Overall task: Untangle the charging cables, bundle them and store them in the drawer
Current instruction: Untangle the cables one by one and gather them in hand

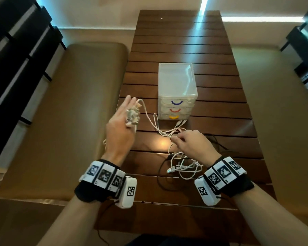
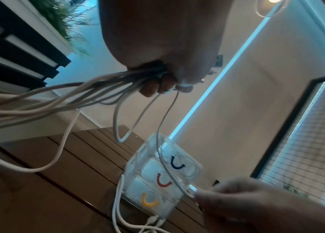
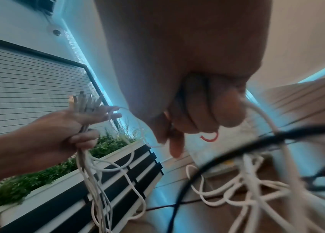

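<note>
My left hand (image 1: 130, 112) is raised left of the drawer unit and grips a bunch of white charging cables (image 1: 133, 115) near their plugs. The plug ends (image 3: 85, 100) stick up above its fingers and the cords hang below. One white cable (image 1: 149, 119) runs from that bunch down to my right hand (image 1: 174, 138), which pinches it just above the table. A tangle of white cables (image 1: 185, 167) lies by my right wrist, crossed by a black cable (image 1: 160, 174). The translucent three-drawer unit (image 1: 176, 86) has blue, red and yellow handles, and its drawers look closed.
The dark slatted wooden table (image 1: 185, 41) stretches away behind the drawer unit. A tan padded bench (image 1: 69, 103) runs along its left side and another along the right. A black-and-white slatted planter (image 3: 117, 173) with greenery stands at the far left.
</note>
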`<state>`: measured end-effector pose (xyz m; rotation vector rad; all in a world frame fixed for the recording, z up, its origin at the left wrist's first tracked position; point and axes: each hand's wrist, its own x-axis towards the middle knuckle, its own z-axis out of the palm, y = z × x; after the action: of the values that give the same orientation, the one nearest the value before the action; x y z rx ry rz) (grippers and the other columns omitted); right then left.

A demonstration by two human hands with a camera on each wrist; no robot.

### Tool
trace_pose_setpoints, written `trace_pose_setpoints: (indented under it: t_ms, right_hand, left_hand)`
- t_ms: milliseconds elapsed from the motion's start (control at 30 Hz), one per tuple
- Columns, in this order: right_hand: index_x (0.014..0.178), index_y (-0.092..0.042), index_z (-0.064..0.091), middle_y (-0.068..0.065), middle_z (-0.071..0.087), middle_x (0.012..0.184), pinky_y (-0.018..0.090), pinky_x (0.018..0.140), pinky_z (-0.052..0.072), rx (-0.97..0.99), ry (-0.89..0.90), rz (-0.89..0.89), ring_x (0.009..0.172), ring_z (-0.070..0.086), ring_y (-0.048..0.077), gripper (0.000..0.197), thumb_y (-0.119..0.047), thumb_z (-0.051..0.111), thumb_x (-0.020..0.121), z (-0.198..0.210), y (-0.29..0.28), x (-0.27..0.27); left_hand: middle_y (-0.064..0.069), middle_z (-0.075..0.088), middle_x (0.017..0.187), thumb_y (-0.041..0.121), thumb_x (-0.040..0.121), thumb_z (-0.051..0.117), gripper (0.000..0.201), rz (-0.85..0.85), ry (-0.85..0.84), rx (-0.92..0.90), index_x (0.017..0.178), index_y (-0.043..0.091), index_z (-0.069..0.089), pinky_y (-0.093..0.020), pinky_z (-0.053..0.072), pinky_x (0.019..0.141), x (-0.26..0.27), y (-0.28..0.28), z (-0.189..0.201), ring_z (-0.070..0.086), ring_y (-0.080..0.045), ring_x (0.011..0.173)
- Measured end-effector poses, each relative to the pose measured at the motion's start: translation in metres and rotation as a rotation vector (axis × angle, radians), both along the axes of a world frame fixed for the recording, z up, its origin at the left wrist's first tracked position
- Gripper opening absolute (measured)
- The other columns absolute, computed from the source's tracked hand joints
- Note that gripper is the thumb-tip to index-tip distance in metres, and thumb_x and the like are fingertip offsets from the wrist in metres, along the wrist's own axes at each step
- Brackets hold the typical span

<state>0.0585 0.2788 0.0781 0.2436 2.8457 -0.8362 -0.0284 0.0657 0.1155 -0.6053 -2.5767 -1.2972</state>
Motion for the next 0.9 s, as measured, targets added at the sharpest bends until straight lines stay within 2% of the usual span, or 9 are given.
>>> trace_pose_setpoints:
  t_ms: [67,167,233,333,433,567,700,833,900]
  right_hand:
    - [0.07,-0.015,0.07,-0.003,0.066,0.065,0.029,0.059,0.039,0.046,-0.046,0.002,0.066,0.061,0.015,0.046,-0.043,0.049,0.1,0.006,-0.008,-0.009]
    - [0.057,-0.018,0.056,-0.002,0.059,0.059,0.028,0.051,0.031,0.068,0.034,-0.019,0.057,0.054,0.015,0.049,-0.043,0.051,0.099,0.02,-0.018,-0.02]
    - [0.053,-0.023,0.047,-0.008,0.052,0.053,0.024,0.049,0.027,-0.012,0.165,-0.019,0.052,0.048,0.007,0.046,-0.036,0.054,0.096,0.032,-0.022,-0.023]
    - [0.056,-0.031,0.047,-0.018,0.05,0.055,0.016,0.05,0.029,-0.107,0.27,-0.01,0.053,0.05,0.0,0.039,-0.025,0.061,0.092,0.047,-0.025,-0.023]
    - [0.063,-0.025,0.057,-0.017,0.054,0.058,0.015,0.053,0.034,-0.185,0.267,-0.015,0.057,0.053,-0.004,0.034,-0.037,0.062,0.095,0.046,-0.025,-0.022]
    - [0.06,-0.025,0.053,-0.009,0.052,0.058,0.028,0.057,0.038,-0.284,0.247,-0.019,0.054,0.046,0.005,0.044,-0.045,0.053,0.1,0.042,-0.019,-0.021]
    - [0.071,-0.023,0.063,-0.006,0.06,0.066,0.028,0.063,0.043,-0.306,0.233,0.029,0.061,0.052,0.004,0.037,-0.038,0.051,0.102,0.044,-0.025,-0.021]
    - [0.071,-0.019,0.066,-0.006,0.056,0.061,0.026,0.059,0.04,-0.311,0.195,0.021,0.056,0.048,0.004,0.042,-0.04,0.048,0.103,0.037,-0.028,-0.019]
    - [0.068,-0.021,0.065,-0.006,0.053,0.058,0.024,0.057,0.038,-0.306,0.146,0.022,0.054,0.047,0.007,0.044,-0.042,0.048,0.102,0.029,-0.023,-0.014]
  left_hand:
    - [0.0,0.043,0.154,-0.007,0.089,0.057,0.056,-0.089,0.078,0.034,0.143,0.01,0.053,-0.014,0.037,0.109,0.011,0.012,0.002,0.047,-0.004,0.134]
    - [0.006,0.045,0.152,-0.003,0.089,0.058,0.06,-0.254,0.035,0.004,0.145,0.016,0.051,-0.016,0.038,0.11,0.019,0.023,0.001,0.049,-0.004,0.134]
    - [0.005,0.063,0.136,-0.004,0.09,0.059,0.055,-0.34,-0.116,-0.084,0.137,0.024,0.059,-0.014,0.044,0.102,0.02,0.025,-0.002,0.059,-0.005,0.122]
    - [0.007,0.074,0.092,0.013,0.094,0.061,0.015,-0.321,-0.238,-0.126,0.096,0.022,0.073,-0.038,0.055,0.076,0.016,0.025,-0.004,0.068,-0.014,0.086]
    - [0.006,0.072,0.087,0.027,0.092,0.061,0.013,-0.334,-0.278,-0.184,0.093,0.02,0.072,-0.044,0.056,0.074,0.004,0.017,0.003,0.067,-0.014,0.083]
    - [0.006,0.069,0.084,0.027,0.096,0.064,0.013,-0.175,-0.278,-0.108,0.087,0.024,0.073,-0.034,0.052,0.071,-0.023,-0.001,0.03,0.063,-0.013,0.077]
    - [0.008,0.067,0.081,0.025,0.099,0.061,0.018,-0.038,-0.221,0.017,0.083,0.027,0.07,-0.026,0.046,0.065,-0.037,-0.02,0.049,0.058,-0.007,0.073]
    - [-0.008,0.065,0.078,0.034,0.1,0.056,0.034,0.153,-0.193,0.173,0.092,0.006,0.073,-0.015,0.041,0.052,-0.042,-0.042,0.05,0.053,-0.003,0.061]
    - [-0.003,0.058,0.072,0.041,0.1,0.054,0.034,0.286,-0.197,0.318,0.085,0.014,0.071,-0.021,0.048,0.052,-0.047,-0.059,0.054,0.053,-0.003,0.055]
